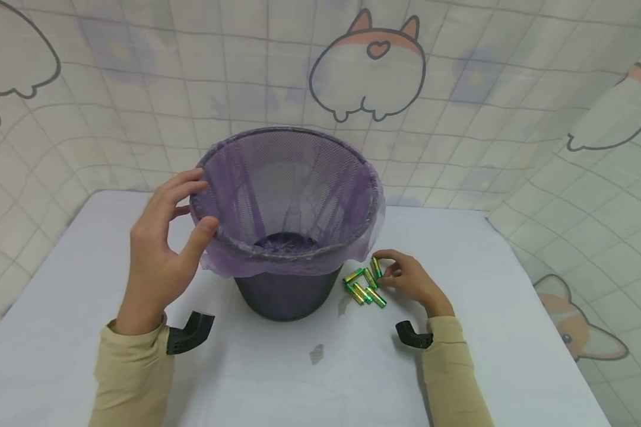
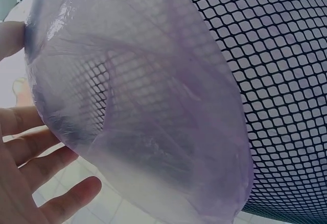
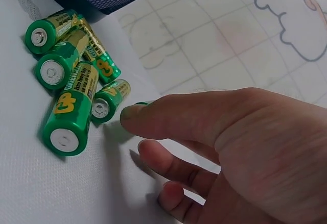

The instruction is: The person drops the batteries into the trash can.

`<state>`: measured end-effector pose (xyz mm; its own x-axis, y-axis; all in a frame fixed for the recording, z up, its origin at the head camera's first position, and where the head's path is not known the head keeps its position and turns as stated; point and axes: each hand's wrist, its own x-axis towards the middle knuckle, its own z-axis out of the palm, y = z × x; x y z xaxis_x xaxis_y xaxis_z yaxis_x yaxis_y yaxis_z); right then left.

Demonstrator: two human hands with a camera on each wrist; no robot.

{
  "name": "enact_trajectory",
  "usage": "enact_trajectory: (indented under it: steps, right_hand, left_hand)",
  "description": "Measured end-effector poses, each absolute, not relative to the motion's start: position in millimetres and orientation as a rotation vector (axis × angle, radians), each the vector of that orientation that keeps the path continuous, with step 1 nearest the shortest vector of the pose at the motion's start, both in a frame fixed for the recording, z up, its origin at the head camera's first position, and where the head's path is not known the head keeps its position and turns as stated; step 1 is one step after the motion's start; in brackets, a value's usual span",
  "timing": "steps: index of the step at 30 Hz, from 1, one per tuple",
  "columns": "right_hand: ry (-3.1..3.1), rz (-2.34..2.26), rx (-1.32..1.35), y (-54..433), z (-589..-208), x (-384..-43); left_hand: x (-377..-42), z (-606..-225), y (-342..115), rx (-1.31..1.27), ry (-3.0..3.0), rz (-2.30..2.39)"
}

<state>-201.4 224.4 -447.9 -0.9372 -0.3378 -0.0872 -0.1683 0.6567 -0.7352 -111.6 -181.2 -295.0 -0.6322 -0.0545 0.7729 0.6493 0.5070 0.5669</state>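
On the right, a green-and-gold battery is pinched between the thumb and forefinger of the right hand, right at the edge of the pile, and in the right wrist view it is almost wholly hidden behind the thumb! The loose batteries are bunched on the white-covered counter, between that hand and the black mesh bin, just beside its base; on one, the letters GP can be read. Over to the left, the bin's rim is touched by the left hand, its fingers and thumb spread wide. The bin is stood upright, lined with a purple bag that is folded out over the rim, and backed by a dog-patterned curtain.
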Motion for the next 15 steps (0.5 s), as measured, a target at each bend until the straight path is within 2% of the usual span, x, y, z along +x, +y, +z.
enact_trajectory:
  steps: [15]
  right_hand:
    - [2.62, -1.316, -0.369, 221.6, -430.2, -197.4]
  left_hand:
    - [-108.6, -295.5, -179.2, -0.444, -2.003, -1.234]
